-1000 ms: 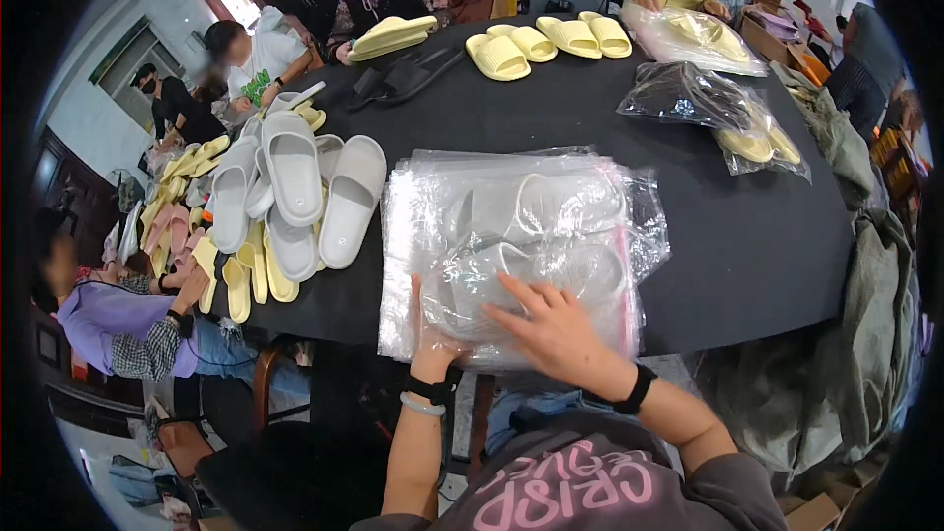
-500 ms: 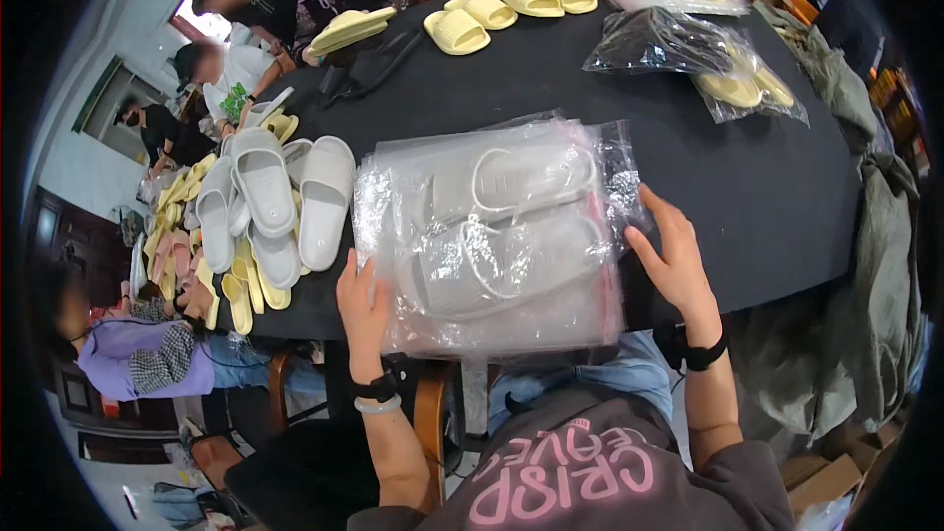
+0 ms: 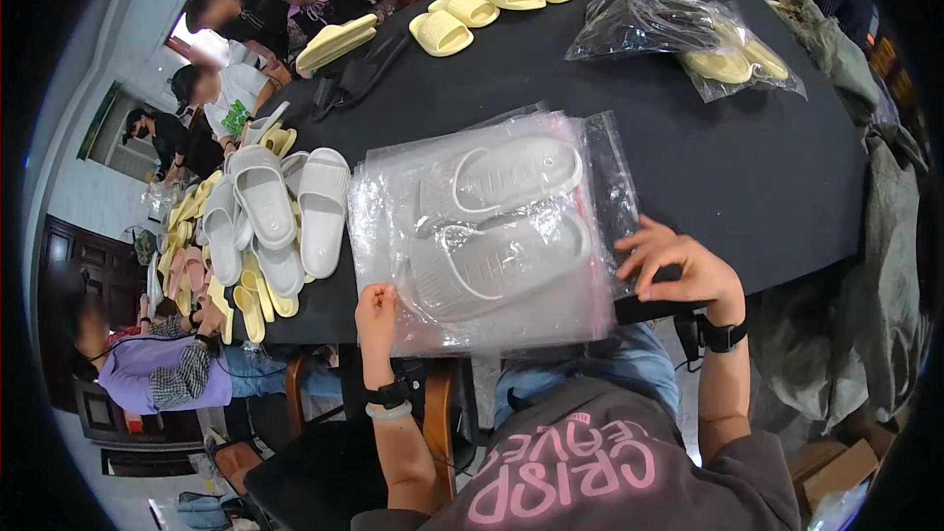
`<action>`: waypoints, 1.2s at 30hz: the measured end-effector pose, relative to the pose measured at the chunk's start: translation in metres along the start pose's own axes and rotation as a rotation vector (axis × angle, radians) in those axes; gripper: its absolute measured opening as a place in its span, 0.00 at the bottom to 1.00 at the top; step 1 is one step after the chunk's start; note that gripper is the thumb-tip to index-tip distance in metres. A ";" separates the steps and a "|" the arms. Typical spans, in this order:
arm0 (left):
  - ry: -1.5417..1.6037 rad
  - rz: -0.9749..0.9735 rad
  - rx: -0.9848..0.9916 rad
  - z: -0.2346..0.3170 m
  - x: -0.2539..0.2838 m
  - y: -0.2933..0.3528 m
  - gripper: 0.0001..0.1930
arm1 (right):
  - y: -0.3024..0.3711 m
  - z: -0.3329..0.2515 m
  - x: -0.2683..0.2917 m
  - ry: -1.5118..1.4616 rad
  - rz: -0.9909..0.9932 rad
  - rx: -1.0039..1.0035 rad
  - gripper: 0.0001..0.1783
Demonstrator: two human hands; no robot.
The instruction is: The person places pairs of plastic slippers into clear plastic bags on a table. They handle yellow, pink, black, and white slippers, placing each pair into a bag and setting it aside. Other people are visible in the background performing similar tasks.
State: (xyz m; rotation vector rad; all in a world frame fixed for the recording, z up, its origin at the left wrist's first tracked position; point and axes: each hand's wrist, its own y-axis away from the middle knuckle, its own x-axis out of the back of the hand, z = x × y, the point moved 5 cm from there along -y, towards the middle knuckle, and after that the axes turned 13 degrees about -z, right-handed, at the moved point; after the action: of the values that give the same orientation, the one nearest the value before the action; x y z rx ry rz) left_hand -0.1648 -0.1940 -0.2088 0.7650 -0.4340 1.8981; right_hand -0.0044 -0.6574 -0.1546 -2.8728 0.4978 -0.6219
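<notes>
A pair of light grey slide slippers (image 3: 516,254) lies inside a clear plastic bag (image 3: 600,320) on top of a stack of similar clear bags at the table's near edge. At the lower left corner of the stack, my left hand (image 3: 376,326) is closed, its fingertips pinched on the bag's edge. My right hand (image 3: 683,264) is at the bag's right side by the loose clear flap (image 3: 612,177). Its fingers are bent but apart, with the tips over the flap's edge.
Loose grey slippers (image 3: 264,199) are heaped left, beside yellow and pink ones. Yellow slippers (image 3: 442,32) stand along the far edge. A bagged yellow pair (image 3: 733,64) lies far right under dark plastic (image 3: 644,25). Co-workers sit at the left; another person's hand shows at the far edge.
My left hand has moved down slightly and closed its fingers at the bag's corner. My right hand has dropped lower, its fingers bending by the flap. The view has shifted a little.
</notes>
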 end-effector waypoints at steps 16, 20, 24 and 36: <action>0.114 -0.028 -0.084 0.015 0.000 -0.021 0.11 | -0.114 0.021 0.013 -0.043 0.177 -0.332 0.16; 0.247 0.191 -0.142 0.014 0.020 -0.021 0.13 | -0.150 -0.008 0.018 -0.328 0.236 -0.085 0.15; 0.045 0.202 -0.153 0.020 0.036 -0.016 0.13 | -0.169 -0.026 -0.007 -0.751 0.076 -0.001 0.17; -0.177 -0.009 -0.402 0.057 0.012 -0.011 0.19 | -0.184 -0.010 -0.061 0.592 -0.317 0.017 0.19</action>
State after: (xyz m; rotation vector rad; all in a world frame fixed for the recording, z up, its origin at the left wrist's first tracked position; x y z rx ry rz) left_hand -0.1405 -0.2155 -0.1587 0.6628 -0.8902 1.6654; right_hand -0.0080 -0.4657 -0.1274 -2.7336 0.0924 -1.5339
